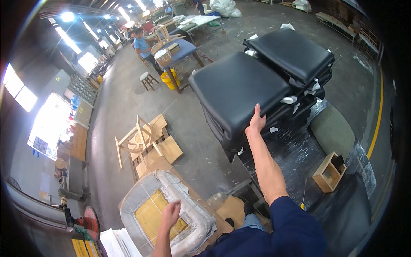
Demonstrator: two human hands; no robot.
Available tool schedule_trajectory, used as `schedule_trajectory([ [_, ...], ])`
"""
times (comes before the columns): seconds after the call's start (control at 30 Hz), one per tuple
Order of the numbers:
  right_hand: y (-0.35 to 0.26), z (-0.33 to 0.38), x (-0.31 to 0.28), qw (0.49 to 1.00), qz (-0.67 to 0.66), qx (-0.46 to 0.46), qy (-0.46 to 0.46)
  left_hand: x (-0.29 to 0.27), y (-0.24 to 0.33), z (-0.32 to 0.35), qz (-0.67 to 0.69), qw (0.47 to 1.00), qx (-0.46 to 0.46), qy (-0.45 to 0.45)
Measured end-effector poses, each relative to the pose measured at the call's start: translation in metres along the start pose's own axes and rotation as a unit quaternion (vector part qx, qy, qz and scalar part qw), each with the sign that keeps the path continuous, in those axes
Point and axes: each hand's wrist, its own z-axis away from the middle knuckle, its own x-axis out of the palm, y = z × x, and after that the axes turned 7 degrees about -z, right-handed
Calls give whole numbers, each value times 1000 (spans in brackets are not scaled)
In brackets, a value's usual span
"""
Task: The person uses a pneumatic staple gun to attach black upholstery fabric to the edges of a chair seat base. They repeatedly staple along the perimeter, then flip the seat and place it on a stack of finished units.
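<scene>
Two stacks of padded black seat cushions stand side by side on the bench at the right. My right hand [256, 123] grips the near edge of the top black cushion [242, 88] in the closer stack, its thumb on top and its fingers partly hidden at the side. Another black cushion [295, 53] tops the farther stack. My left hand [171, 214] hangs with curled fingers, and I see nothing in it. Below it lies a white padded frame [195, 220] with a yellow panel [150, 210] in its middle.
A small wooden box [329, 172] and a screwdriver with a yellow handle [302, 206] lie on the bench. Wooden chair frames [141, 143] are on the floor to the left. Farther off, a person [142, 45] stands near a blue-topped table [183, 52], a stool [147, 78] and a yellow bucket [169, 78].
</scene>
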Motion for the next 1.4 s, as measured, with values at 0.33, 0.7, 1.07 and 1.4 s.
schedule_trajectory([
  [0.33, 2, -23, -22, 998, 53, -10, 29, 103, -115, 202, -30, 969, -149, 193],
  [0.7, 11, -13, -16, 995, 95, -28, 0, 124, -89, 191, -158, 936, -210, 234],
  [1.07, 4, -13, -27, 992, 122, 25, -21, 123, -91, 196, -182, 925, -200, 267],
  [1.4, -66, 76, -142, 989, 114, 22, -96, 119, -103, 209, -191, 926, -179, 270],
])
